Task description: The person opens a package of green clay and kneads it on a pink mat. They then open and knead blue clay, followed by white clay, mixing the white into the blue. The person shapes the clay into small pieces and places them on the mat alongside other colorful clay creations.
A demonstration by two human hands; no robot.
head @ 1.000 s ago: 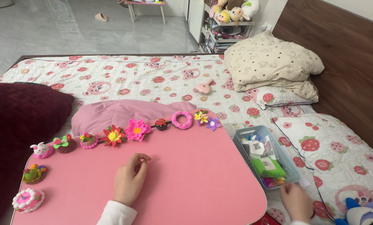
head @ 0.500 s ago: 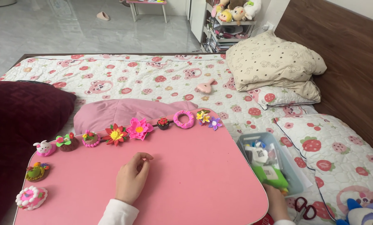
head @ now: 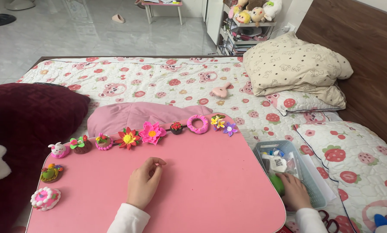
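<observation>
On a pink bench point(head: 210, 181) over a bed, the left hand point(head: 144, 183) rests loosely curled and empty, while the right hand point(head: 293, 190) is closed around green clay point(head: 277, 184) in a clear bin point(head: 308, 172).

We see bare pink tabletop point(head: 210, 172) open between our hands; clay flowers point(head: 139, 136) line its far edge, blocking reach there.

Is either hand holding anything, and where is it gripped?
The right hand closes over a green lump in the basket; the exact grip is hidden. The left hand holds nothing.
</observation>
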